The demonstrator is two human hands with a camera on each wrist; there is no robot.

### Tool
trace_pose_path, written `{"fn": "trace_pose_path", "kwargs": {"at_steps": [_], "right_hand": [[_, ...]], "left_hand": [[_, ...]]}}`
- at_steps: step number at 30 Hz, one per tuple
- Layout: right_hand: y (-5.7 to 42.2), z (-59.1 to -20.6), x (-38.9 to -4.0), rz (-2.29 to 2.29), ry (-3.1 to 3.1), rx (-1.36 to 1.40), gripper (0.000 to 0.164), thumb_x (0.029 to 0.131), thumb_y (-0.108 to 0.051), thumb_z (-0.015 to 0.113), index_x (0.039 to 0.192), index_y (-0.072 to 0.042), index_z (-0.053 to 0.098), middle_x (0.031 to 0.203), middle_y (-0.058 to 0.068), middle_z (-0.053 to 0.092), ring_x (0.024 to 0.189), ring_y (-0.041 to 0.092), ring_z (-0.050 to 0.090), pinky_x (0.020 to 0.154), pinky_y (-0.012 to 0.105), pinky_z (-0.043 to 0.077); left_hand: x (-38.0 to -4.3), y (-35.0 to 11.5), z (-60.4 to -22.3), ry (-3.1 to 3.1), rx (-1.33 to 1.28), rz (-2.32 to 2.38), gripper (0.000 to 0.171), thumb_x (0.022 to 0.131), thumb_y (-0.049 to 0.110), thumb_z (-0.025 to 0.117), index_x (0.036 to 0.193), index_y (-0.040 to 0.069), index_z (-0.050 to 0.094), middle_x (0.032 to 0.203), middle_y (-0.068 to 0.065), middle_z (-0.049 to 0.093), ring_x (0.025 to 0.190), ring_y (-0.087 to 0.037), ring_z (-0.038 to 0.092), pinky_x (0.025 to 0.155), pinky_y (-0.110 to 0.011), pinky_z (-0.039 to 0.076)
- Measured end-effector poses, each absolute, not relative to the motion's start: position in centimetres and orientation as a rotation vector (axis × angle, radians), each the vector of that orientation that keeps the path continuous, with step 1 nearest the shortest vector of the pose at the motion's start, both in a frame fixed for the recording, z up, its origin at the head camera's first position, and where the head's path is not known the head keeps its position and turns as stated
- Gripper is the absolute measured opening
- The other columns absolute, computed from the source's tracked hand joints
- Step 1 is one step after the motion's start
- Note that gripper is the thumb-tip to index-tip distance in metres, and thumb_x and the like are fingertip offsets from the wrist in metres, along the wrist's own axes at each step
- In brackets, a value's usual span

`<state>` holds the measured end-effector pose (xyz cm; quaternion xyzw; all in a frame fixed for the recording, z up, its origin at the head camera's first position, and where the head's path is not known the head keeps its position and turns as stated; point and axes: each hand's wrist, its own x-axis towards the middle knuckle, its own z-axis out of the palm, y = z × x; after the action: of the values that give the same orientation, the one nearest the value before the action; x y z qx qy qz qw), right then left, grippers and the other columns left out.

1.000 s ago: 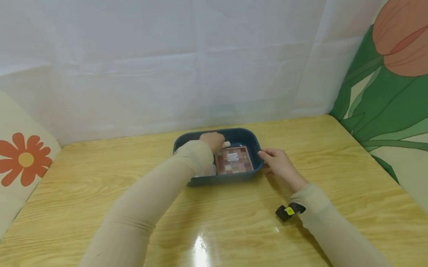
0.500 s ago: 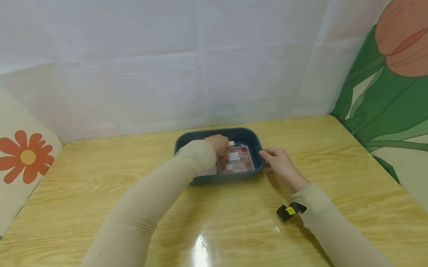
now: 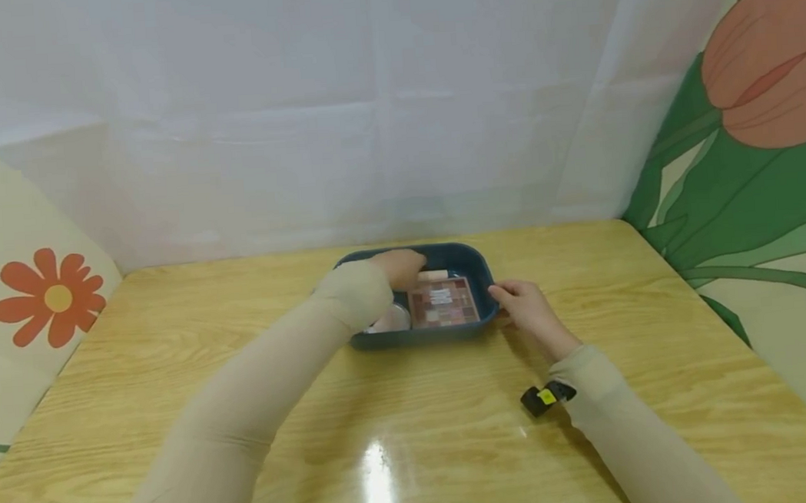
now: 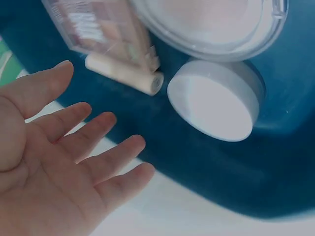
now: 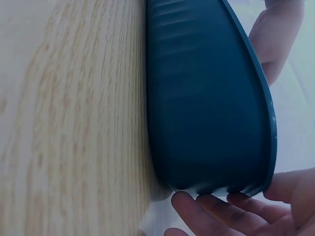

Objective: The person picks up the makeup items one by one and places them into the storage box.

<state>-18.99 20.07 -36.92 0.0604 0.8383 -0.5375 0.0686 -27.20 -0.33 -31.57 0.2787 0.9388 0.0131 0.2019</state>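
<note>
A dark blue plastic basin (image 3: 422,338) sits on the table. Over its far left part, my left hand (image 3: 404,267) has its fingers loosely spread with nothing in them; the left wrist view shows the open palm (image 4: 64,162). Inside the basin lie a pinkish eyeshadow palette (image 3: 444,303), a small pale tube (image 4: 123,73) beside it, a white round jar (image 4: 214,101) and a round clear-lidded case (image 4: 211,19). My right hand (image 3: 527,305) holds the basin's right end, thumb at the rim and fingers against the outer wall (image 5: 211,98).
The wood-grain table (image 3: 413,420) extends around the basin. Behind it hangs a white cloth (image 3: 368,130). Panels with a painted orange flower (image 3: 49,298) and a large tulip (image 3: 773,67) flank the table. A black strap device (image 3: 547,398) is on the right wrist.
My left hand shifted slightly right, then drew back left, uncovering more of the pale tube, which now lies free behind the palette. My right hand stays on the basin's end.
</note>
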Motion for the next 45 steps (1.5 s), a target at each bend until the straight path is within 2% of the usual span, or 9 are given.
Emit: {"fn": "trace_pose_path", "kwargs": {"at_steps": [6,13,19,22,29,39,45], "right_hand": [[20.3,-37.3,-18.9,-1.613,2.534,0.182,0.040,0.104,-0.018,0.044,0.130,0.012,0.051,0.117,0.024,0.057,0.081,0.018,0.059,0.066,0.031,0.053],[20.7,-37.7,-18.8,-1.618,2.532,0.187,0.040,0.105,-0.018,0.044,0.130,0.012,0.052,0.113,0.025,0.061,0.075,0.011,0.061,0.068,0.031,0.055],[20.5,-37.5,-18.8,-1.616,2.528,0.184,0.041,0.105,-0.019,0.043,0.131,0.012,0.051,0.116,0.026,0.059,0.079,0.014,0.062,0.071,0.034,0.055],[20.4,-37.5,-18.7,-1.610,2.534,0.194,0.042,0.105,-0.020,0.043,0.131,0.012,0.051,0.118,0.027,0.059,0.078,0.014,0.062,0.071,0.034,0.055],[20.1,-37.4,-18.8,-1.604,2.538,0.185,0.042,0.105,-0.020,0.043,0.131,0.012,0.051,0.116,0.027,0.059,0.076,0.012,0.061,0.069,0.033,0.055],[19.9,-37.2,-18.7,-1.595,2.558,0.165,0.042,0.105,-0.020,0.043,0.131,0.012,0.050,0.117,0.027,0.059,0.080,0.015,0.062,0.069,0.035,0.055],[19.7,-37.1,-18.7,-1.601,2.558,0.165,0.043,0.105,-0.020,0.042,0.132,0.013,0.049,0.118,0.028,0.058,0.078,0.014,0.062,0.070,0.035,0.056]], "left_hand": [[-26.4,-2.6,-30.7,2.670,0.847,0.044,0.042,0.100,0.014,0.054,0.138,-0.003,0.049,0.140,-0.019,0.051,0.129,-0.032,0.047,0.110,-0.041,0.035],[-24.9,-4.7,-30.1,2.683,0.864,0.097,0.047,0.100,0.013,0.052,0.142,-0.007,0.042,0.144,-0.023,0.044,0.135,-0.035,0.040,0.113,-0.041,0.030],[-23.7,-6.6,-29.9,2.727,0.882,0.131,0.046,0.101,0.012,0.051,0.141,-0.008,0.042,0.144,-0.024,0.044,0.135,-0.037,0.038,0.114,-0.043,0.028],[-23.0,-7.5,-29.9,2.744,0.848,0.192,0.047,0.101,0.013,0.052,0.142,-0.007,0.042,0.144,-0.024,0.044,0.135,-0.036,0.038,0.114,-0.044,0.028],[-21.5,-9.8,-30.7,2.834,0.825,0.345,0.044,0.098,0.010,0.056,0.136,-0.011,0.047,0.136,-0.027,0.051,0.128,-0.039,0.046,0.109,-0.047,0.036],[-20.1,-12.1,-31.0,2.886,0.650,0.489,0.049,0.099,0.010,0.055,0.140,-0.011,0.040,0.142,-0.028,0.044,0.132,-0.041,0.040,0.112,-0.050,0.030],[-19.7,-13.1,-31.2,2.927,0.572,0.514,0.048,0.099,0.011,0.055,0.139,-0.011,0.042,0.142,-0.028,0.044,0.133,-0.042,0.039,0.111,-0.051,0.030]]}}
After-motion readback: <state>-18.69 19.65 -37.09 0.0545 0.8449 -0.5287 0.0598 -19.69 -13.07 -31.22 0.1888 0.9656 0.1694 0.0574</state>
